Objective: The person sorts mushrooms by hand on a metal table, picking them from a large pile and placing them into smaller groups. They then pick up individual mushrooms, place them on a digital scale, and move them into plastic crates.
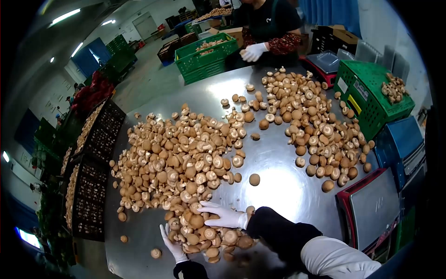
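Observation:
Brown-capped mushrooms (167, 153) lie heaped on the left half of a metal table (278, 186). Toward the near edge, a smaller cluster of mushrooms (200, 228) sits between my two white-gloved hands. My left hand (173, 245) rests at the cluster's left side, fingers stretched out and touching the mushrooms. From the right, my right hand (224, 216) reaches over the cluster's upper part, its fingers extended and apart across the caps. Neither hand is closed around a mushroom. A single mushroom (156, 253) lies left of my left hand.
A second mushroom pile (320, 125) covers the table's right side. Across the table stands a person (267, 28) in white gloves. Beyond the left edge are black crates (90, 200) of mushrooms. Green crates (367, 95) and a red-edged scale (371, 207) line the right.

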{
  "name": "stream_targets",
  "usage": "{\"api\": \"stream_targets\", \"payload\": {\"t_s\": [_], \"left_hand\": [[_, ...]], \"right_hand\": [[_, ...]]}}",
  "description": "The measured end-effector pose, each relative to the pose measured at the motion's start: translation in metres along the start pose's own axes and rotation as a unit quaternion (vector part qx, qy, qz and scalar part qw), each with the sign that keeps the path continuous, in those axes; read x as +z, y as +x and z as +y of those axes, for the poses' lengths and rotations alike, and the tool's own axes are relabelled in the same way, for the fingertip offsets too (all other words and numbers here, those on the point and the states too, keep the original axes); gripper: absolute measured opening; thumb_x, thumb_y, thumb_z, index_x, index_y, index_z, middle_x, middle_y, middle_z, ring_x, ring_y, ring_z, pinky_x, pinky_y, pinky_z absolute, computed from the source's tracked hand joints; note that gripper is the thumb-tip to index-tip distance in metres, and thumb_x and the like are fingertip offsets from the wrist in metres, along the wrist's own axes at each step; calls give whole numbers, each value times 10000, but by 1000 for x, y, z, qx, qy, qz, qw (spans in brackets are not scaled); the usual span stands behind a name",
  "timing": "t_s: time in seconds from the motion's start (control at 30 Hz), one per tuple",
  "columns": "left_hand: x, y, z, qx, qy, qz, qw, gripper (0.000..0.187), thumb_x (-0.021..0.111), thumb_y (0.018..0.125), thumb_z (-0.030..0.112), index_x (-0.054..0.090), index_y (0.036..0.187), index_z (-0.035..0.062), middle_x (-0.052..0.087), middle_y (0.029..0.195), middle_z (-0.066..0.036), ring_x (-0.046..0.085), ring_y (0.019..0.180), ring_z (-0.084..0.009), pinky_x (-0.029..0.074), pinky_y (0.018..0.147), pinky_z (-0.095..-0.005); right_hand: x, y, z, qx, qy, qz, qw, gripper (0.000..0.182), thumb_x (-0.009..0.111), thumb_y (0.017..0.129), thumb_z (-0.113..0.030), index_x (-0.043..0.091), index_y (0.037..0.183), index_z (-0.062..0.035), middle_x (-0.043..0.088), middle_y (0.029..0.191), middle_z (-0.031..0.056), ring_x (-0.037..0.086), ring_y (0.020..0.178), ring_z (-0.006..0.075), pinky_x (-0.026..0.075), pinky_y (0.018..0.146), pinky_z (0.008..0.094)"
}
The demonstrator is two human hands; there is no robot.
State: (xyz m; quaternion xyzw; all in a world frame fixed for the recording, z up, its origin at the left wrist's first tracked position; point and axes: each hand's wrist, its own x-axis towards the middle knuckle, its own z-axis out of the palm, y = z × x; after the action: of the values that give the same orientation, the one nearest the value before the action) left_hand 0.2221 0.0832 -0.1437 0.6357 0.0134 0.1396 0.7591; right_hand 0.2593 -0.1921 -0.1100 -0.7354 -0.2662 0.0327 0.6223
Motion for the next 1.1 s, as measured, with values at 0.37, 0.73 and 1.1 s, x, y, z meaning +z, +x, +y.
{"api": "stream_targets", "payload": {"t_s": [0.37, 0.73, 1.1], "left_hand": [[29, -31, 13, 7, -75, 113, 991, 555, 308, 975, 337, 263, 1422, 12, 298, 1427, -237, 326, 1310, -311, 257, 1102, -424], [1, -17, -6, -9, -15, 115, 993, 515, 352, 971, 364, 354, 1388, 62, 316, 1442, -142, 307, 1323, -291, 249, 1100, -401], [-39, -24, 41, 190, 187, -19, 964, 513, 401, 956, 311, 358, 1354, -10, 297, 1444, -175, 240, 1364, -262, 160, 1152, -376]], "right_hand": [[-222, -41, 0, 202, -551, 183, 789, 230, 540, 817, -242, 665, 972, -126, 622, 1016, 106, 536, 1025, 298, 391, 915, 406], [-254, -70, 46, 305, -696, 181, 624, 152, 519, 830, -145, 639, 921, -127, 586, 1005, 56, 526, 975, 299, 441, 761, 423], [-258, -149, -53, 288, -545, 321, 719, 210, 534, 822, -174, 596, 1020, -137, 597, 958, 130, 631, 774, 314, 502, 675, 419]]}}
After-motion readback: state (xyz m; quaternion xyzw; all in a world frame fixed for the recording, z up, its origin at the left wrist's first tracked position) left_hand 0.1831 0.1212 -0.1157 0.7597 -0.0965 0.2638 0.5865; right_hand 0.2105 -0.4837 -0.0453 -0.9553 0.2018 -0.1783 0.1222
